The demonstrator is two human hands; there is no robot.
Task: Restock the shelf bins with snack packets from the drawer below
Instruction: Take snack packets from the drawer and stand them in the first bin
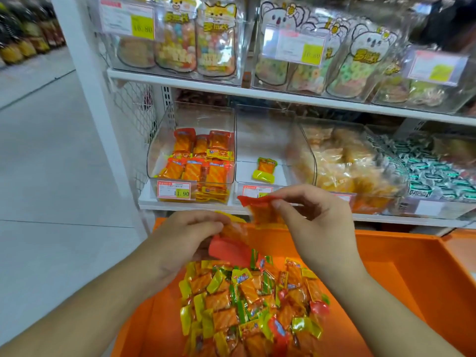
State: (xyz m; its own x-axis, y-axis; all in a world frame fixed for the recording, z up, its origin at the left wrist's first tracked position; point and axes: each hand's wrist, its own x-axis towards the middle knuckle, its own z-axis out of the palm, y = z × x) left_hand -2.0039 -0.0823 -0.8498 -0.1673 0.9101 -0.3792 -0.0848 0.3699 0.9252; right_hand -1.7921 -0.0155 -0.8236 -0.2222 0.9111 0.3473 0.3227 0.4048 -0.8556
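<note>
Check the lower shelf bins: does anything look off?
The second clear bin holds a single packet, while the left bin holds many more. Both hands, left and right, hold red-ended packets above the orange drawer.

A pale tiled floor (51,155) stretches away on the left toward a far row of yellow and dark goods (28,39). A white upright post (90,99) and white mesh side panel (136,119) frame the shelving, evenly lit.
</note>
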